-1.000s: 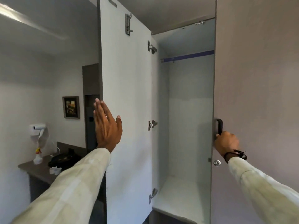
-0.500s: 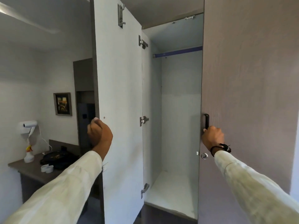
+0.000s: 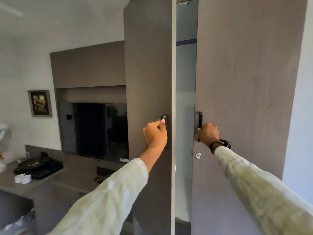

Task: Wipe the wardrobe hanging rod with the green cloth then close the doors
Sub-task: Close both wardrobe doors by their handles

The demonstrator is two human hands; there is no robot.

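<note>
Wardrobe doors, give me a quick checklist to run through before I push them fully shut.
1. Left hand on the left door handle: ok, fingers curled on it.
2. Right hand on the right door handle: ok, gripping below its top.
3. Gap between left door and right door free of obstruction: ok, nothing visible in it.
4. Fingers away from the closing edges: ok, both hands on the outer faces.
5. Hanging rod wiped: cannot tell.
6. Green cloth out of the wardrobe: cannot tell, not in view.
</note>
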